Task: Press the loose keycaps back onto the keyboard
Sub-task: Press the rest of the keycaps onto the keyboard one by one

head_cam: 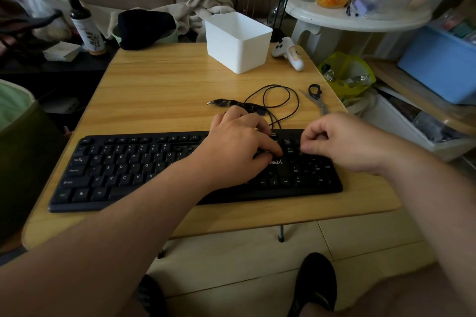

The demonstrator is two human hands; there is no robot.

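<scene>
Lying along the bench's (pixel 159 90) front edge, keyboard (pixel 128 170) is covered at its right half by both hands. Left hand (pixel 239 144) is laid flat, fingers straight, pressing keys. Right hand (pixel 353 144) grip is curled over the numpad; any pinched keycap cannot be told. Cable (pixel 270 100), scissors (pixel 318 99), box (pixel 238 42) are behind.

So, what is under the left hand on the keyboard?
The left hand covers keys right of the letter block on the keyboard; its fingertips press near the navigation keys. Whether a loose keycap lies beneath is hidden.
</scene>
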